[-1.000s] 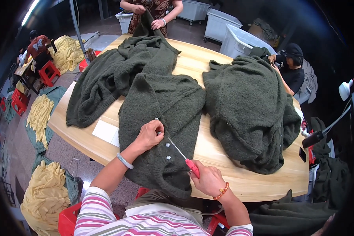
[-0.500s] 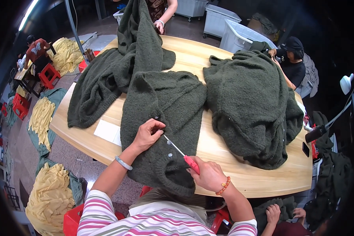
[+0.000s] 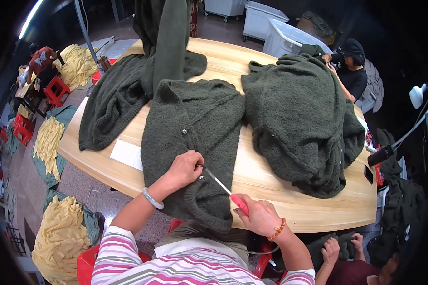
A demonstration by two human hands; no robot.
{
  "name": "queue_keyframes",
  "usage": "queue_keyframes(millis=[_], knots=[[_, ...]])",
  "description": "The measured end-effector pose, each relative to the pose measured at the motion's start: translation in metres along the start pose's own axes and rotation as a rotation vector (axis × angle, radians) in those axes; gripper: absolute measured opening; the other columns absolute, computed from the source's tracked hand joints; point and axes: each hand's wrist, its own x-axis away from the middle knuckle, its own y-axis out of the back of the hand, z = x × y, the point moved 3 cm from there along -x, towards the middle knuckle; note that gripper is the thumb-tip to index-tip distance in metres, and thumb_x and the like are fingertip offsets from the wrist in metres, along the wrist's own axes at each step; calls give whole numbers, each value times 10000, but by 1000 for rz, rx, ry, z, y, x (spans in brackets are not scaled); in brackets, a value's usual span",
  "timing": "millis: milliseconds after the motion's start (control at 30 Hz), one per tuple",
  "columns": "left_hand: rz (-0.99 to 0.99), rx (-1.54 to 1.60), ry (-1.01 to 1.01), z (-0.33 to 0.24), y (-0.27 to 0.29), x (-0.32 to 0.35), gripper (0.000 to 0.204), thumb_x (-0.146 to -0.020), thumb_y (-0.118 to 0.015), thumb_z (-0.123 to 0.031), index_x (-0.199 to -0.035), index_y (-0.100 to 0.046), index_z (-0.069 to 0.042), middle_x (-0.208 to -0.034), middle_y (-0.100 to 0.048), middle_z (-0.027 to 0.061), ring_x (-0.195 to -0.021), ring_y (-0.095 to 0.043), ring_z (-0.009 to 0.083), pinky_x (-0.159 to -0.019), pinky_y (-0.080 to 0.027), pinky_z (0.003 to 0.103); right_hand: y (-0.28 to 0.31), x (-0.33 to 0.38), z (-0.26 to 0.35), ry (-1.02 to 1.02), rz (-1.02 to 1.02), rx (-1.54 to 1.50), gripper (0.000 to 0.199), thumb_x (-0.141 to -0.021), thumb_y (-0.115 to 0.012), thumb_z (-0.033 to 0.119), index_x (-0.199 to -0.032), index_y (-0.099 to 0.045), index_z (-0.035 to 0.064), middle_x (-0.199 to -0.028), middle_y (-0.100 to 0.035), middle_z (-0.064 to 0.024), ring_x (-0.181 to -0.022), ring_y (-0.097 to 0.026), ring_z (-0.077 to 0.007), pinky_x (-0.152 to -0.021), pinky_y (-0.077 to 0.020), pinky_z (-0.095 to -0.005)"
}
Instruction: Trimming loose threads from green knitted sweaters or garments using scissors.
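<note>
Cardigan (image 3: 199, 111), dark green with a nubbly knit, lies flat on the pale wood worktop (image 3: 314, 213), directly in front of the person in the striped top. The left hand (image 3: 183, 170) has its thumb and fingertips pinched together on the cardigan's front edge, palm turned down; exactly what sits between the fingertips is hidden. The right hand (image 3: 259, 216) is wrapped around the red handle of a slim tool (image 3: 240, 204), whose thin metal shaft points up and left to end at the left fingertips; whether its tip touches them I cannot tell. A pale button (image 3: 201, 177) shows just below the left hand, and another button (image 3: 184, 131) sits higher along the same edge.

Beside the cardigan on the left lies white paper (image 3: 125, 153), with a dark green garment (image 3: 111, 104) heaped beyond it and a long dark green piece (image 3: 170, 45) hanging upright above the worktop. To the right is a large heap of dark green knitwear (image 3: 299, 123), and past it a phone (image 3: 368, 174) near the worktop's edge.

Farther out, a co-worker in a black cap (image 3: 353, 47) handles dark cloth at the far right. Yellow cloth (image 3: 57, 240) is piled on the floor at left.
</note>
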Motion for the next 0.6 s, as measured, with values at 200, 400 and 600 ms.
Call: queue_keyframes(millis=[200,400,600], knots=[[-27,434,145,9,8,6,75,-827,-661,-33,-883,-663,17,-799,-615,54,-669,-593,90,-612,-490,231,11,8,8,-43,74,72,356,-919,-566,263,-1246,-524,128,-762,-662,-219,-732,-643,-436,-722,-498,-518],[-116,413,91,-6,10,19,168,-804,-718,-85,-924,-650,11,-887,-601,105,-687,-622,172,-609,-510,285,15,7,15,5,7,11,368,-911,-594,264,-1244,-530,121,-766,-664,-214,-737,-650,-417,-715,-503,-504],[-189,88,-151,-44,12,50,237,-753,-749,-109,-951,-647,-26,-930,-550,130,-880,-561,308,-775,-476,390,6,17,6,13,39,59,379,-906,-605,281,-1240,-541,116,-738,-658,-191,-716,-643,-410,-706,-493,-489]])
